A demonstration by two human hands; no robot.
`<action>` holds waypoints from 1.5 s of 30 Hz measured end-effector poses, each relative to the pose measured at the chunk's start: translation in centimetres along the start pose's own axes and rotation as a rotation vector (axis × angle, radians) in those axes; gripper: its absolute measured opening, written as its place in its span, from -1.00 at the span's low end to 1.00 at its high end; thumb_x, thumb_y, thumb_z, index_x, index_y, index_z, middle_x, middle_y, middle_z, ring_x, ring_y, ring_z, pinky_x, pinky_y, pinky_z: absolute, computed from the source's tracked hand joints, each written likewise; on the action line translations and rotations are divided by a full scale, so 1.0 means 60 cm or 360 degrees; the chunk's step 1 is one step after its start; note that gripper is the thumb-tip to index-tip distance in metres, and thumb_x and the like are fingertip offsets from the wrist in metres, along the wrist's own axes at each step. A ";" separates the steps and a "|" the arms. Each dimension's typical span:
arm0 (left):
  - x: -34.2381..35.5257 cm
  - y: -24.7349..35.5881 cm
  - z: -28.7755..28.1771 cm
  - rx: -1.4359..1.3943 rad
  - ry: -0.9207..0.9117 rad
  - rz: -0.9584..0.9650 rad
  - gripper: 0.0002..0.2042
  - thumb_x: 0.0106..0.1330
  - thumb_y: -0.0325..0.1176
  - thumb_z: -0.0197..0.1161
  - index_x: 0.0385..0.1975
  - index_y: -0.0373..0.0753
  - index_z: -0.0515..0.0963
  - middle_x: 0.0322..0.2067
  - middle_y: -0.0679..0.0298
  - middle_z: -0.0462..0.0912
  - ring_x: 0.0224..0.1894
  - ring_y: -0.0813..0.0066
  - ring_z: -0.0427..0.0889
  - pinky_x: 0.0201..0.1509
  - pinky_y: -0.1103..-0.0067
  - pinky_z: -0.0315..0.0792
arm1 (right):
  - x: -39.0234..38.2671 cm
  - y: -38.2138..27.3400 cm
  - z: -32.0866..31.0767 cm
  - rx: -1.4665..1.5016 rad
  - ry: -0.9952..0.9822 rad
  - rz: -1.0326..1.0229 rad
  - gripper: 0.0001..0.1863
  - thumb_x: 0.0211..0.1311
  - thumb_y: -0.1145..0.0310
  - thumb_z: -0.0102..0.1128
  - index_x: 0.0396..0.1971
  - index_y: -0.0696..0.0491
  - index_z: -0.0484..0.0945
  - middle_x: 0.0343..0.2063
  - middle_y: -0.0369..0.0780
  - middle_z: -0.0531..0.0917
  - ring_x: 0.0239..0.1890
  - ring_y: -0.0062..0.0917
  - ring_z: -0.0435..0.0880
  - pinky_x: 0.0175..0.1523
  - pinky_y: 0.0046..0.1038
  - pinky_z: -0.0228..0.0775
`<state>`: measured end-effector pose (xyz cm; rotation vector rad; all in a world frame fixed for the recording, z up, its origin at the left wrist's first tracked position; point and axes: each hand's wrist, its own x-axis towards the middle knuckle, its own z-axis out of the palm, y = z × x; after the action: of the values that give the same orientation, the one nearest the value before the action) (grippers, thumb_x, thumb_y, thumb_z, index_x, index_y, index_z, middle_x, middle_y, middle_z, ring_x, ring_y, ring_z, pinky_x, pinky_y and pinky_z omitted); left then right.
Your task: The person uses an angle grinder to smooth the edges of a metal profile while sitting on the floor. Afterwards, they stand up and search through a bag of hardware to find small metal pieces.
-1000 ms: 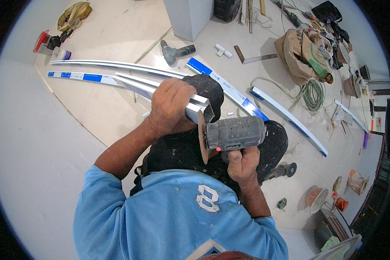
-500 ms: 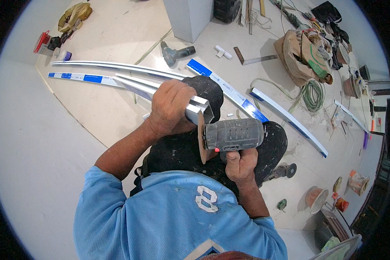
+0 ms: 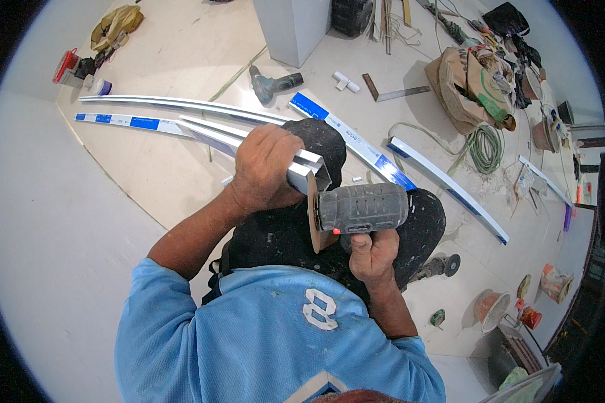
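Observation:
My left hand (image 3: 265, 161) is wrapped round a silver metal channel (image 3: 308, 173), close to its cut end above my knee. The rest of this channel runs away to the left past the hand. In my right hand (image 3: 375, 256) is the handle of a scuffed grey power tool (image 3: 364, 208), its body lying crosswise over my lap. A thin brown disc (image 3: 313, 225) on the tool's front stands edge-on at the channel's open end. It looks close to or touching the metal; I cannot tell which. The tool's grip is mostly hidden by my fingers.
Long blue-and-white wrapped strips (image 3: 356, 142) lie on the pale floor. Ahead are a cordless drill (image 3: 272, 84), a metal square (image 3: 400, 93) and a pillar (image 3: 292, 33). Right of these are a brown paper sack (image 3: 460, 87) and coiled hose (image 3: 485, 149). An angle grinder (image 3: 437, 266) rests beside my right leg.

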<state>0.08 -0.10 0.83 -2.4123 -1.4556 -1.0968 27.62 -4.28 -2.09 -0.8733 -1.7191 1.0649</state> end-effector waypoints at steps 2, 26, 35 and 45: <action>-0.002 -0.002 0.002 0.0007 0.0008 0.0019 -0.47 -0.14 -0.24 0.71 -0.19 -0.29 0.58 -0.31 0.09 0.66 -0.24 0.11 0.70 -0.13 0.25 0.56 | 0.003 -0.007 0.001 0.0022 0.0010 0.0018 -0.49 0.61 -0.04 0.22 0.10 0.17 0.63 -0.07 -0.02 0.78 -0.07 -0.03 0.81 0.08 -0.10 0.61; 0.004 0.007 0.003 0.0031 -0.0064 -0.0069 -0.41 -0.26 -0.31 0.71 -0.17 -0.29 0.57 -0.32 0.11 0.63 -0.25 0.14 0.68 -0.15 0.27 0.54 | 0.037 -0.013 -0.005 -0.0700 0.0357 -0.0079 -0.53 0.34 0.24 0.59 0.08 0.19 0.61 -0.08 -0.01 0.73 -0.05 -0.04 0.79 0.05 -0.10 0.61; 0.006 0.007 0.006 0.0007 -0.0109 -0.0091 -0.40 -0.27 -0.32 0.70 -0.15 -0.28 0.58 -0.30 0.12 0.63 -0.22 0.15 0.68 -0.13 0.27 0.54 | 0.043 -0.010 0.003 -0.0626 0.0407 -0.0098 -0.46 0.32 0.23 0.62 0.12 0.20 0.58 -0.05 0.00 0.73 -0.02 -0.02 0.79 0.10 -0.09 0.61; 0.006 0.008 0.005 -0.0021 -0.0146 -0.0134 -0.37 -0.29 -0.32 0.71 -0.13 -0.30 0.59 -0.27 0.10 0.64 -0.19 0.12 0.69 -0.09 0.26 0.56 | 0.041 -0.012 0.007 -0.0697 0.0380 -0.0072 -0.46 0.37 0.20 0.58 0.15 0.21 0.58 -0.04 0.00 0.71 -0.01 -0.06 0.79 0.07 -0.09 0.62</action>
<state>0.72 0.03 0.97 -2.4612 -1.5966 -1.0278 26.33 -2.50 -0.75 -1.1746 -1.7829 0.5311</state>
